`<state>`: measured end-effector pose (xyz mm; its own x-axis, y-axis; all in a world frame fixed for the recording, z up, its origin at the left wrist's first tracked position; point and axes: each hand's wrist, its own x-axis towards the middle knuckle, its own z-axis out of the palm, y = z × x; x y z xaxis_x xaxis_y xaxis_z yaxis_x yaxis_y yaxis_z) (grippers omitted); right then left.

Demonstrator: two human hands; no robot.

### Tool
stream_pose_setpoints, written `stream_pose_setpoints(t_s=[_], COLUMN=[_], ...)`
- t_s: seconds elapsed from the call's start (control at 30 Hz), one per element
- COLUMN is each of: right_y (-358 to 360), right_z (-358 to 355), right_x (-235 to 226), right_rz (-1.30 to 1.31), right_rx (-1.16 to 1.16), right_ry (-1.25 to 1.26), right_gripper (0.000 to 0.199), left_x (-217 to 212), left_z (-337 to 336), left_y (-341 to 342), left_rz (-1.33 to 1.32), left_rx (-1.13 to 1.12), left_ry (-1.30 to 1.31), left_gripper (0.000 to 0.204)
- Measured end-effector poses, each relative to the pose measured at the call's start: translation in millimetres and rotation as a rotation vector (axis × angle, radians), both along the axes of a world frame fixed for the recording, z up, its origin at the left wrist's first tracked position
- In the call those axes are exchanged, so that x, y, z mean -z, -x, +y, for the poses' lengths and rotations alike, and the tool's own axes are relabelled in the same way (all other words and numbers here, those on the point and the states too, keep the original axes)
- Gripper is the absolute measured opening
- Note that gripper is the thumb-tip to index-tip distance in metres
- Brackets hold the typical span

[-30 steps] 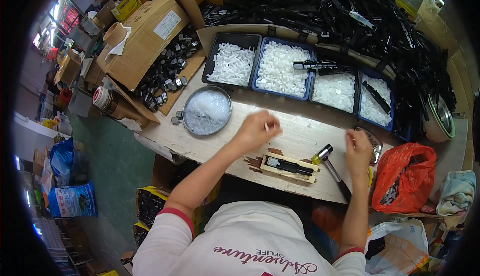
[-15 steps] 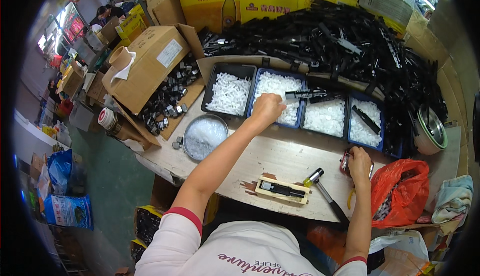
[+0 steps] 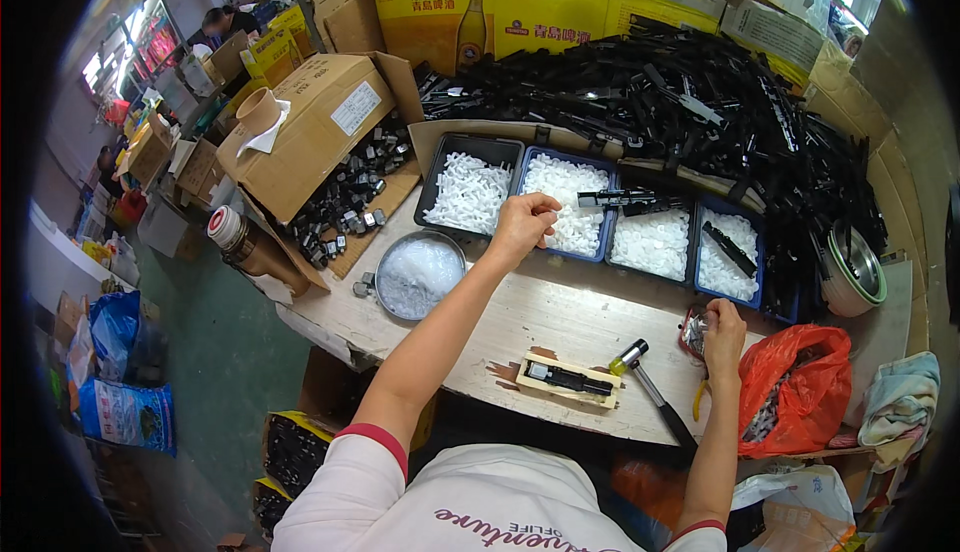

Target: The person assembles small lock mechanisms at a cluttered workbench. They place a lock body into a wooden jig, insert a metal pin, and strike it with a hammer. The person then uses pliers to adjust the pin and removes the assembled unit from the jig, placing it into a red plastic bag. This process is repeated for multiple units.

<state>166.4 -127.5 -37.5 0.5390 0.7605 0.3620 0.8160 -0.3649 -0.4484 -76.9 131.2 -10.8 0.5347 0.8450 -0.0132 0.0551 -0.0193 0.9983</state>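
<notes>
My left hand (image 3: pixel 522 229) is raised at the front left of a blue tray (image 3: pixel 609 242) of small white plastic pieces. Its thumb and fingertips are pinched together; whatever is between them is too small to make out. To the right, my right hand (image 3: pixel 724 334) reaches into a small red dish (image 3: pixel 689 330) of tiny shiny parts, with its fingers curled and their tips hidden. In front of me, a cream-coloured holding block (image 3: pixel 527 382) lies on the table, with a black part (image 3: pixel 572 380) with a grey metal end set in it.
A hammer (image 3: pixel 652 384) lies right of the block. More trays of white pieces, including a black one (image 3: pixel 430 207), stand in a row. A metal bowl (image 3: pixel 375 287) sits left, a red plastic bag (image 3: pixel 825 392) right. Black parts (image 3: pixel 700 102) are heaped behind; a cardboard box (image 3: pixel 300 132) stands left.
My left hand has drawn back from over the white pieces, toward me and slightly left. My right hand stays at the red dish, its fingers shifted slightly. The view has moved a little.
</notes>
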Motion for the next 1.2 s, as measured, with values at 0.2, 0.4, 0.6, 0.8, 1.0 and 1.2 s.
stream_pose_setpoints(t_s=[0.2,0.4,0.6,0.8,1.0,1.2], right_y=[71,132,141,144,149,155], right_z=[17,36,36,35,33,24], right_x=[-24,-44,-48,-49,-49,-38], right_rz=[0.843,0.771,0.704,0.440,0.275,0.406], right_rx=[-0.282,-0.566,-0.597,-0.621,-0.649,-0.548], right_ry=[-0.216,-0.237,-0.178,-0.181,-0.167,-0.278], right_gripper=[0.005,0.003,0.002,0.005,0.006,0.010], left_x=[-2,2,2,3,7,10], left_z=[-71,-139,-146,-150,-153,-157], left_y=[22,42,49,50,50,59], left_rz=[-0.294,-0.312,-0.345,-0.305,-0.312,-0.356], left_rx=[0.215,0.272,0.296,0.281,0.264,0.206], left_ry=[0.228,0.395,0.356,0.335,0.300,0.385], left_gripper=[0.017,0.030,0.036,0.036,0.034,0.023])
